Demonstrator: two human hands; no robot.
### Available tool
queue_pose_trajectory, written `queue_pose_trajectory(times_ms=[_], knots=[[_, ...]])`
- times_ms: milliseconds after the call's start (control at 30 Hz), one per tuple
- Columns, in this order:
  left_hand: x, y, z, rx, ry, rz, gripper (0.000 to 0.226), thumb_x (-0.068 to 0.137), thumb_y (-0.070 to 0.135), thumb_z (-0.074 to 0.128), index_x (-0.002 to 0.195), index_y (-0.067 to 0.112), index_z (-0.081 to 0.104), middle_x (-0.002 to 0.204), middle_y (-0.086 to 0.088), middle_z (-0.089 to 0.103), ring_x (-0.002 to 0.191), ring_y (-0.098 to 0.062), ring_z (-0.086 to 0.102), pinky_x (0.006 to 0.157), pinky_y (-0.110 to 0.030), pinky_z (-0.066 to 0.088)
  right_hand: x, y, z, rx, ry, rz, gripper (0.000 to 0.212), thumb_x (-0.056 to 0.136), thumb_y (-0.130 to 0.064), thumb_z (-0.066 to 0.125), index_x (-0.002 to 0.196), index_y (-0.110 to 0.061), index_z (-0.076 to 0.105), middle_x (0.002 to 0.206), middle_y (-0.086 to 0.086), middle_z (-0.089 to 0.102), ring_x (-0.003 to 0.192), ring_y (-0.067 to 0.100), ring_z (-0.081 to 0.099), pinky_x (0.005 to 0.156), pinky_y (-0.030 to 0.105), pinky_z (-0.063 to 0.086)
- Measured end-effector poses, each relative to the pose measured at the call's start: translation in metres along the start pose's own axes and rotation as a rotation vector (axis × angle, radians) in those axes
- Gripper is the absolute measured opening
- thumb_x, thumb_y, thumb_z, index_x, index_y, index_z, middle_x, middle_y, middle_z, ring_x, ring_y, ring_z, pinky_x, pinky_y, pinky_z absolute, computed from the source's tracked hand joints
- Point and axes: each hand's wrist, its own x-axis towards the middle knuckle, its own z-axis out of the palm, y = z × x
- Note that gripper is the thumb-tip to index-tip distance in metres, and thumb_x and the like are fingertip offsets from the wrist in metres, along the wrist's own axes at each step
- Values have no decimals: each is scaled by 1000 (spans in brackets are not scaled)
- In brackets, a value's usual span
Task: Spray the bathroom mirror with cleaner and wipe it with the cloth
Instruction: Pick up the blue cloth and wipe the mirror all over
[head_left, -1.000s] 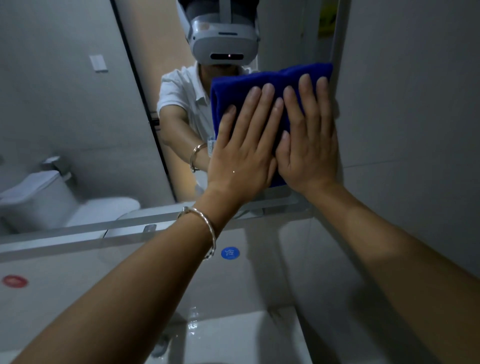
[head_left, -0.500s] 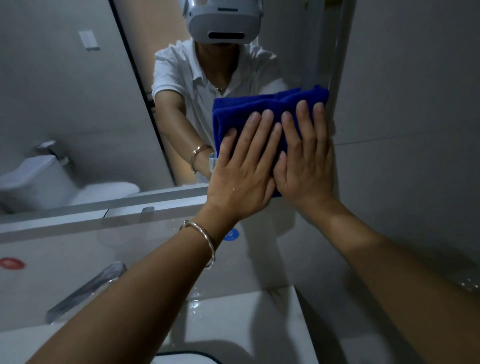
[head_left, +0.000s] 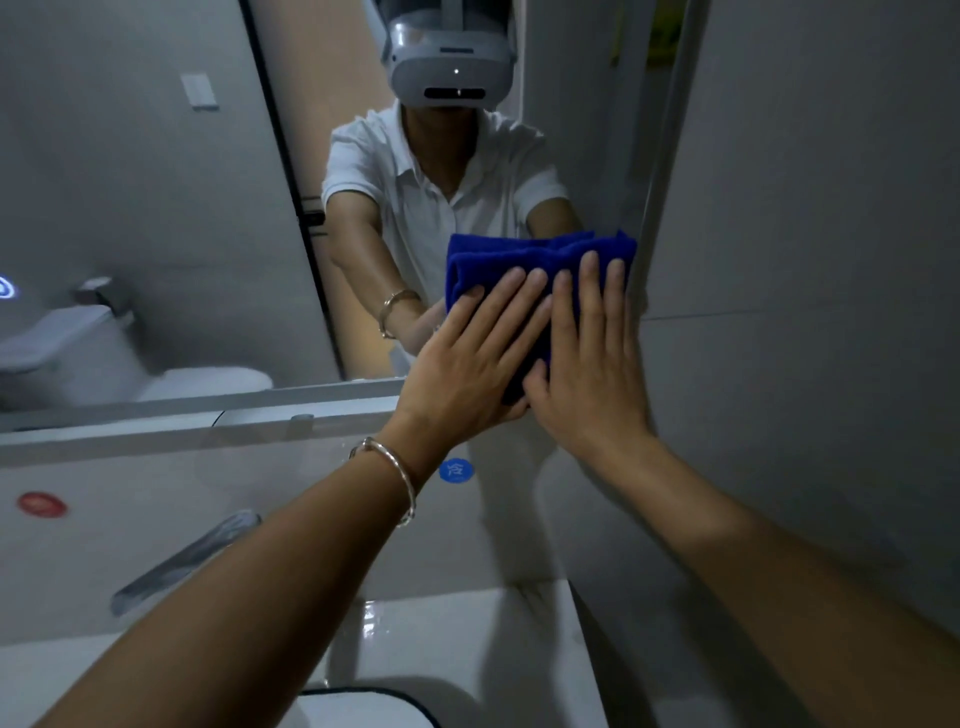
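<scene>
A blue cloth (head_left: 519, 257), folded into a thick pad, is pressed flat against the mirror (head_left: 156, 208). It is placed low on the glass, just beside the right edge. The mirror is a large pane, mounted upright on the wall.

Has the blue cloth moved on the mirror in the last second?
Yes. The blue cloth has slid downward along the mirror's right side, and its lower end now reaches the mirror's bottom edge.
</scene>
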Motion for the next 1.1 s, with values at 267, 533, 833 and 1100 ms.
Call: queue_pose_trajectory(times_ms=[267, 533, 833, 1100], knots=[[-59, -52, -2, 48, -121, 38, 83, 89, 59, 38, 151, 10, 10, 158, -13, 0, 145, -28, 6, 117, -43, 6, -7, -46, 3, 79, -166, -129, 101, 73, -48, 68, 147, -4, 15, 154, 23, 13, 142, 38, 4, 110, 51, 23], [-140, -134, -17, 119, -226, -27, 80, 90, 55, 27, 151, 11, 0, 157, -13, -5, 145, -28, 0, 117, -44, 4, 6, -162, 29, 117, -166, -177, 117, 66, -43, 79, 148, -3, 7, 155, 21, 8, 142, 38, 2, 109, 50, 19], [-235, -199, -15, 54, -251, -116, 118, 67, 41, 75, 150, 11, -4, 157, -12, -10, 144, -26, 2, 116, -44, 4, 3, -279, 57, 128, -181, -170, 140, 43, -33, 91, 149, -5, 3, 154, 20, 4, 143, 37, -2, 101, 54, 24], [-313, -274, -7, 123, -301, -86, 122, 65, 27, 80, 150, 10, -5, 157, -13, -13, 144, -28, -9, 116, -45, -6, 4, -388, 75, 144, -206, -114, 145, 43, -27, 91, 149, -3, -4, 154, 22, 0, 142, 40, -2, 100, 55, 26]])
